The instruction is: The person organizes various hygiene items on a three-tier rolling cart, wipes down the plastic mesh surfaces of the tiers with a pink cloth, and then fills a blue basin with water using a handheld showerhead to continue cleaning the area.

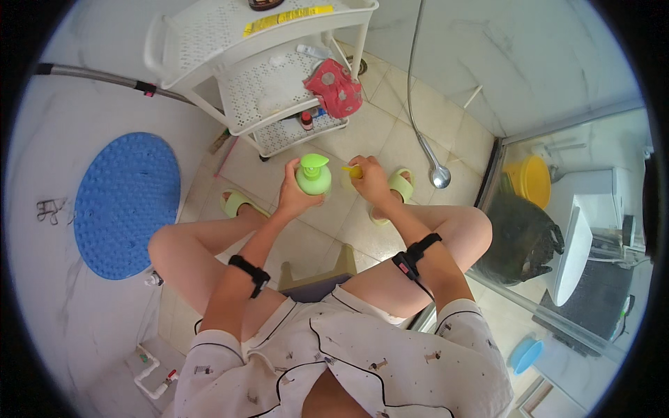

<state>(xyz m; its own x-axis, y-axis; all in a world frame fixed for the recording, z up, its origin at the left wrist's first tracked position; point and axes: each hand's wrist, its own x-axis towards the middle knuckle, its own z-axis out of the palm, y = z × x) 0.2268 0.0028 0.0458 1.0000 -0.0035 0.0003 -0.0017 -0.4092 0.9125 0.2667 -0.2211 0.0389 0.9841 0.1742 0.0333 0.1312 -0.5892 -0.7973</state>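
Note:
My left hand (297, 193) is wrapped around the side of a green pump bottle (312, 180), which stands upright in the grip with its nozzle pointing right. In my right hand (370, 180), the fingers pinch a small yellow pump head (356, 172). A pale, see-through shape hangs below the yellow part, too faint to tell whether it is a bottle. The two hands are held apart above the tiled floor (313, 235), between my bare knees. Beyond them, light green slippers (400, 184) are on my feet.
A white rolling cart (266, 78) stands ahead, with a red patterned cloth (337, 88) draped over its middle shelf. To the right, a shower head (440, 176) lies on the floor on its hose. A blue mat (128, 206) is against the left wall. Behind glass are a yellow bucket (533, 182) and a black bag (515, 237).

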